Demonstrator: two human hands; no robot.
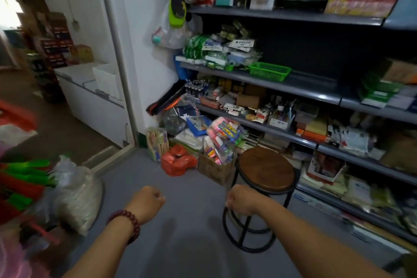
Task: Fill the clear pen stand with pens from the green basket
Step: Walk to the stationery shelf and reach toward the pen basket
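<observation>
A green mesh basket (269, 71) sits on the grey second shelf, at the middle of the view; its contents are hidden from this angle. I see no clear pen stand. My left hand (147, 202), with a red bead bracelet on the wrist, hangs low over the grey floor, fingers curled under and holding nothing. My right hand (240, 201) hangs beside it, in front of the stool, fingers also curled and holding nothing. Both hands are far below and in front of the basket.
A round wooden stool (267, 170) with a black metal frame stands before the shelves (293, 84), which are packed with stationery. Boxes and bags (178, 160) crowd the floor at the shelf's left end. A white sack (76, 192) lies at left.
</observation>
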